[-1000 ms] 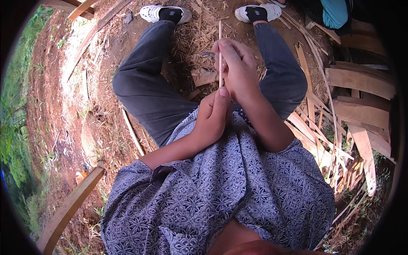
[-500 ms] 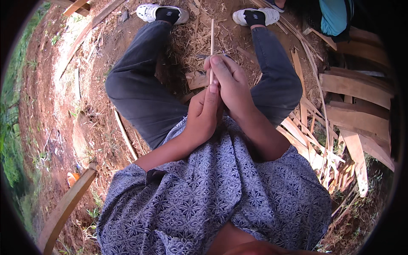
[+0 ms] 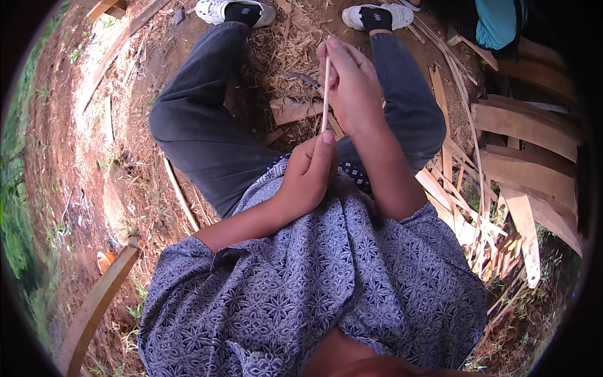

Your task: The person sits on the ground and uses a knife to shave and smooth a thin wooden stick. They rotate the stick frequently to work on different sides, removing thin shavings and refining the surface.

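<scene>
A thin, pale wooden stick [image 3: 326, 97] stands nearly upright in front of my body, between my two hands. My left hand [image 3: 308, 168] is closed round its lower end, close to my shirt, with the thumb on top. Farther out, my right hand [image 3: 353, 85] pinches the upper end between thumb and fingers. A bare length of stick shows between the two grips. The lower tip is hidden in my left fist. Beyond the hands, a short flat piece of wood [image 3: 294, 110] lies on the ground between my legs.
Wood shavings [image 3: 292, 47] cover the soil between my shoes. Curved planks [image 3: 527, 125] are stacked at the right, with loose strips [image 3: 461, 217] below them. A curved wooden beam [image 3: 94, 308] rises at the lower left. A turquoise cloth item [image 3: 494, 24] is at the top right.
My right hand has slid away from my left, up to the stick's far end, which stuck out free before. The left hand has shifted slightly and keeps its grip near my body.
</scene>
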`<control>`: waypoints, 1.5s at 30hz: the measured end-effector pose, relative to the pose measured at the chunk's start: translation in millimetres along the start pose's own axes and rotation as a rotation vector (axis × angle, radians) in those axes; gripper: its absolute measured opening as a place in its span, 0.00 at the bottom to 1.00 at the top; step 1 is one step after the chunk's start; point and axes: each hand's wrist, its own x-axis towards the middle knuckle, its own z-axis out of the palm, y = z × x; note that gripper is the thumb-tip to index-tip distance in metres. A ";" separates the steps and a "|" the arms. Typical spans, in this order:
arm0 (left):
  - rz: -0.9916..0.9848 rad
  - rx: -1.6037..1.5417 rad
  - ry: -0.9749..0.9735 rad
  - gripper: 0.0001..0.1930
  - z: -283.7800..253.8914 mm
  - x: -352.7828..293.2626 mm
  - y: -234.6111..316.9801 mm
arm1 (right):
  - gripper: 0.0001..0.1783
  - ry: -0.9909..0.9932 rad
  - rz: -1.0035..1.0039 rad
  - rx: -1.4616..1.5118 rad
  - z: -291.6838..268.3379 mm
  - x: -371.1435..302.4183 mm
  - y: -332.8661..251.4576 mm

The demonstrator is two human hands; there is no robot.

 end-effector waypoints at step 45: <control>0.142 0.238 -0.100 0.24 -2.9 27.0 39.3 | 0.14 0.085 -0.136 -0.098 17.1 21.0 -48.4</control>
